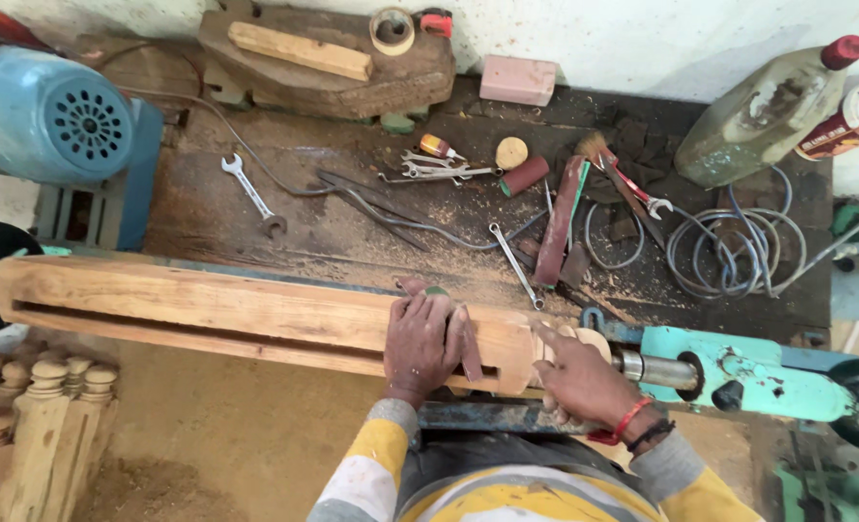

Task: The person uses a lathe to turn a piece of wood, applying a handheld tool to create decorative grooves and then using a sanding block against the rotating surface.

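Head view, nearest first: the left hand [420, 338] lies flat on the long wooden post [207, 309], fingers spread over a strip of reddish sandpaper [470, 343] pressed against the wood. The right hand [574, 377] rests at the rounded, turned end, fingers loosely extended and gripping nothing. The post is mounted across the lathe, its right end against the green tailstock [739, 372] with its bare steel spindle. If the post spins, I judge the sandpaper could snag and drag fingers in, and the red wrist thread [627, 420] could catch. The wood is pale, smooth and square-sided. Beyond, the dark, sawdust-strewn bench [255, 208] carries steel wrenches [252, 193], coiled wire [729, 251] and a blue motor [47, 116].
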